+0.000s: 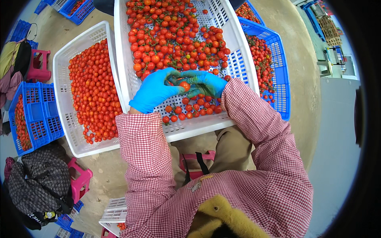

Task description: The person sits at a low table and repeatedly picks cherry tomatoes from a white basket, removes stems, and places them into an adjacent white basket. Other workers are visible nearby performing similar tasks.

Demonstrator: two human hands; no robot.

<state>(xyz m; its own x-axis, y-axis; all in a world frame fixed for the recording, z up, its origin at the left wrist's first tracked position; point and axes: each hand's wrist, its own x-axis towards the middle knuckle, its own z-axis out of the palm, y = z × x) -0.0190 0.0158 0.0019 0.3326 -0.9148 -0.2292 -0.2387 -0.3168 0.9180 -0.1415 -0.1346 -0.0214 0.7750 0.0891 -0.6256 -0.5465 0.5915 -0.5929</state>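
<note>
Both hands wear blue gloves with dark green stains and meet over the near part of a white plastic crate. My left hand curls its fingers around cherry tomatoes, partly hidden by the glove. One cherry tomato shows between the two hands, at the left fingertips. My right hand is bent beside it, fingers reaching to the left hand; whether it grips anything is unclear. Beyond the hands lies a heap of cherry tomatoes, some with green stems. Several more tomatoes lie at the crate's near end.
Left of me a second white crate holds tomatoes without visible stems. Blue crates with tomatoes stand at the right, and another at the far left. Pink stools and a dark patterned garment are at the lower left.
</note>
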